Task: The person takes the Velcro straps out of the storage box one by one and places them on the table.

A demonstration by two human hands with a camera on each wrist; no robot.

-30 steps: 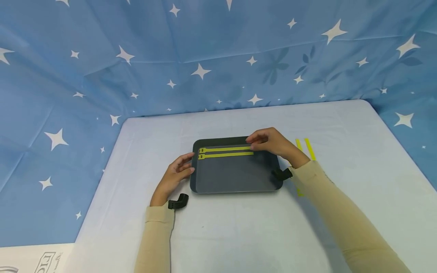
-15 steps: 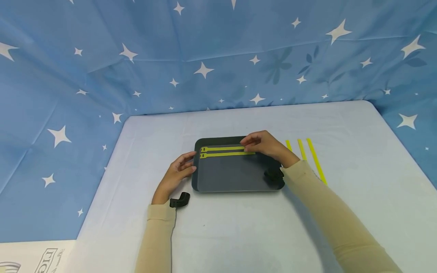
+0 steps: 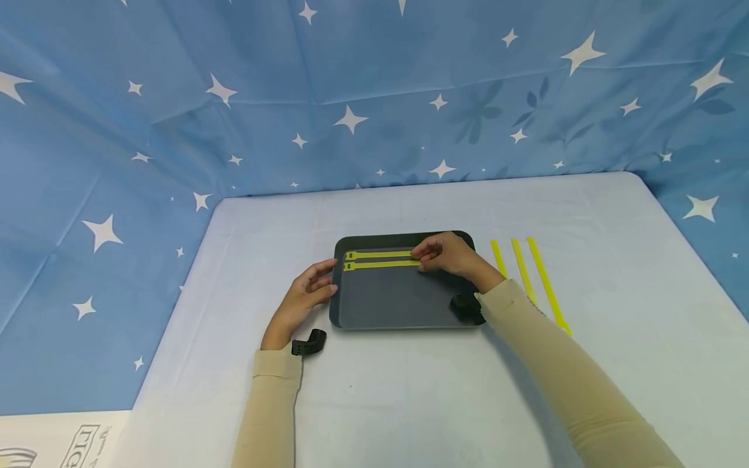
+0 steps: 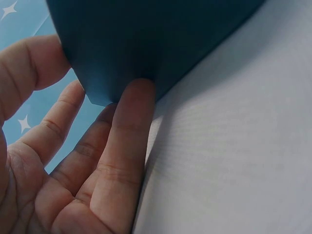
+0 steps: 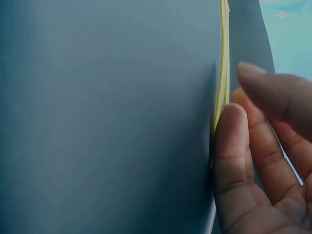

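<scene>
Straps (image 3: 383,264), flat and yellow, could skew if my right fingers (image 3: 428,244), whose grip I can't tell, drag, or my relaxed left fingers (image 3: 318,268) jog the dark-grey rectangular tray (image 3: 386,302).

Across the far side I see a blue curtain (image 3: 257,78) dotted with white stars (image 3: 351,119), with darker leaf shapes (image 3: 531,99) toward the right. A white tablecloth (image 3: 380,403) spreads before it; a pale printed sheet (image 3: 52,439) shows at the near left.
</scene>
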